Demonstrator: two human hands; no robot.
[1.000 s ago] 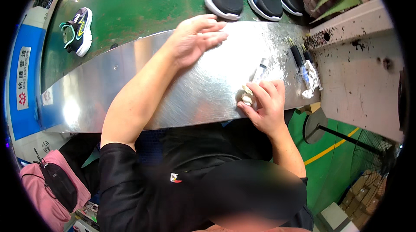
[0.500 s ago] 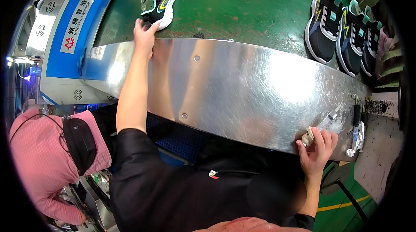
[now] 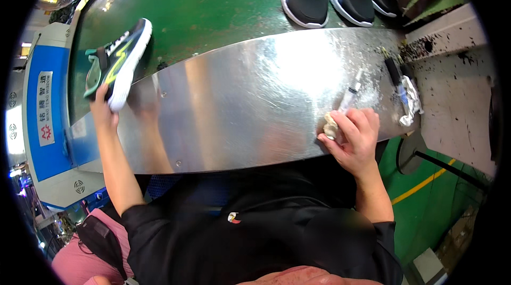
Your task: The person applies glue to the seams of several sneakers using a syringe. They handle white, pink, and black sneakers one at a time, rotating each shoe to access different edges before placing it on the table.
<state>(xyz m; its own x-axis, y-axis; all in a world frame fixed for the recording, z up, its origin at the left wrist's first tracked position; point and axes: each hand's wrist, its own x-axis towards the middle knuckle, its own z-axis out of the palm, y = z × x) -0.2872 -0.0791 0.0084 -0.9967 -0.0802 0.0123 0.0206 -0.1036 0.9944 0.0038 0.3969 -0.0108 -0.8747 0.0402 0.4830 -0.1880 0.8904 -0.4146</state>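
Left hand (image 3: pixel 104 108) grips one sneaker (image 3: pixel 123 65); syringe (image 3: pixel 348 98) and shoes (image 3: pixel 354 7) lie rightward.

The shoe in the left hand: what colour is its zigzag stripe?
The zigzag stripe is bright yellow, showing best in the head view.

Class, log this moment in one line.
left hand: holds sneaker by heel; right hand: holds pale wad; nearby: clear tube; upper right: three sneakers

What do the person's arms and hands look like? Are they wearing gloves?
No gloves! The left hand and right hand are bare, with five-fingered human shapes. No watch or bracelet shows on either wrist. The forearms are uncovered too. Plain black short sleeves cover the upper arms, part of a black shirt with a small colourful emblem.
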